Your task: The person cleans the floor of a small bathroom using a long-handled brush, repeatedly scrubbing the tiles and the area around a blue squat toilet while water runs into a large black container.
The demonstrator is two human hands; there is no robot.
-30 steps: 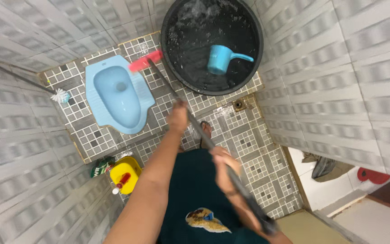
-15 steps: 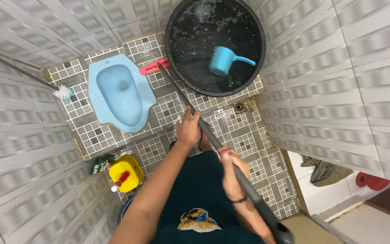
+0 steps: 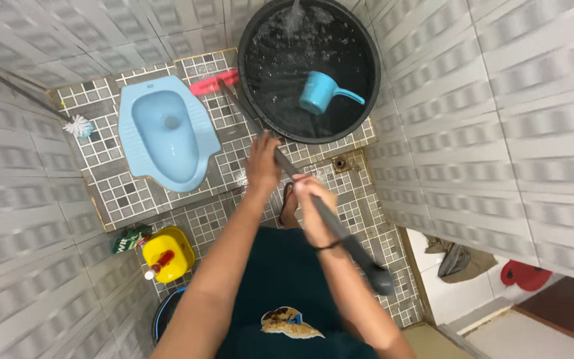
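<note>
Both hands grip the long grey brush handle (image 3: pixel 313 199), left hand (image 3: pixel 262 163) ahead and right hand (image 3: pixel 313 206) behind for leverage, fingers closed around it, its red brush head (image 3: pixel 212 83) on the tiled floor (image 3: pixel 360 213) between the blue squat toilet (image 3: pixel 164 129) and black water tub (image 3: pixel 254 93).

My left hand (image 3: pixel 262 163) reaches forward, arm nearly straight, fingers curled shut; my right hand (image 3: pixel 312 211) sits nearer my body. It is fisted too, wrist bent.

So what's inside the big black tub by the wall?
The black tub holds bubbly water with a blue dipper floating in it. The tub's bottom is hidden under the dark water.
</note>
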